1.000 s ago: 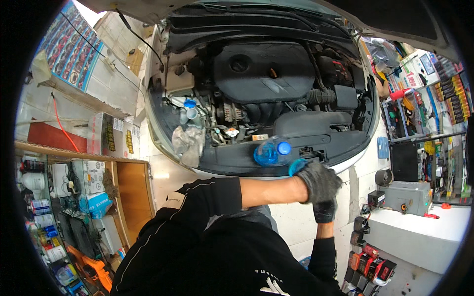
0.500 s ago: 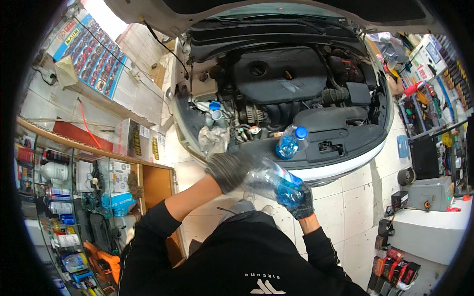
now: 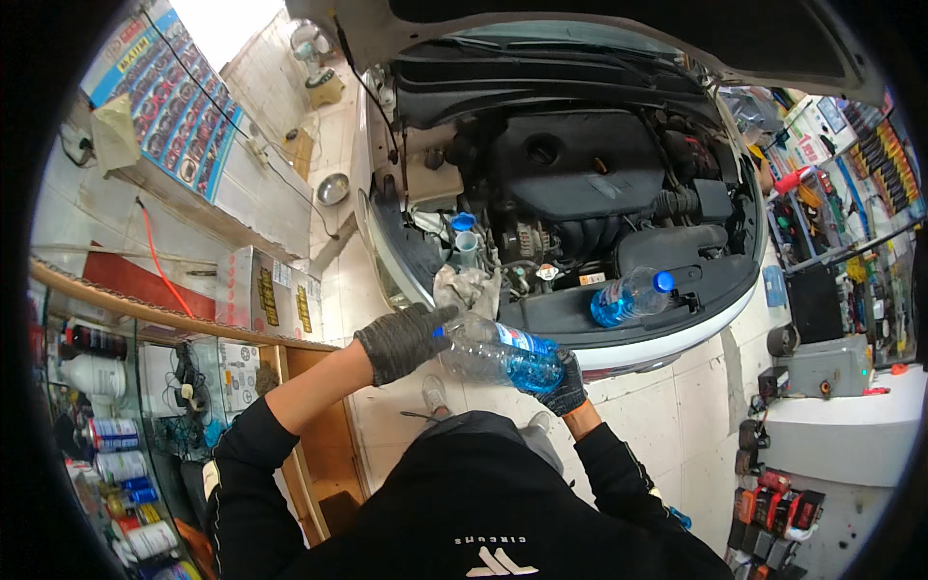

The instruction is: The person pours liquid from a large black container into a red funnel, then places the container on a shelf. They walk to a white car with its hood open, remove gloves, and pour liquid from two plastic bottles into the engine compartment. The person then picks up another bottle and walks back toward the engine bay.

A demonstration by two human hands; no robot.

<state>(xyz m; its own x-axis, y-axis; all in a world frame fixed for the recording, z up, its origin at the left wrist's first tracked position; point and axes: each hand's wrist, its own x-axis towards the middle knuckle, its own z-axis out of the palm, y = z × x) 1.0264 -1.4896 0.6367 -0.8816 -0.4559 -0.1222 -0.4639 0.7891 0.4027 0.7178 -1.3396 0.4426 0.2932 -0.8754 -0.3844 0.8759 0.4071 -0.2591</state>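
Observation:
A clear plastic bottle (image 3: 503, 360) part-filled with blue liquid lies nearly sideways in front of me, apart from the car's front edge. My right hand (image 3: 563, 389), in a dark grey glove, is closed round its base, where the liquid has gathered. At the other end, my gloved left hand (image 3: 401, 343) has its fingers at the small blue cap (image 3: 439, 332) by the neck; the exact hold is partly hidden. A second bottle (image 3: 623, 300) of blue liquid with its blue cap on stands on the front panel. Beyond my left hand, a crumpled pale cloth (image 3: 469, 288) lies below a pale filler neck (image 3: 467, 244).
The car's engine bay (image 3: 580, 164) lies uncovered under the raised bonnet (image 3: 619, 29). A glass shelf (image 3: 126, 387) of cans and bottles flanks me at left, beside a wooden cabinet (image 3: 329, 425). Tools crowd a rack (image 3: 851, 213) at right.
The held bottle has shifted left and its blue cap now shows beside my left fingers. My left hand has moved left with it. The whole view has turned slightly.

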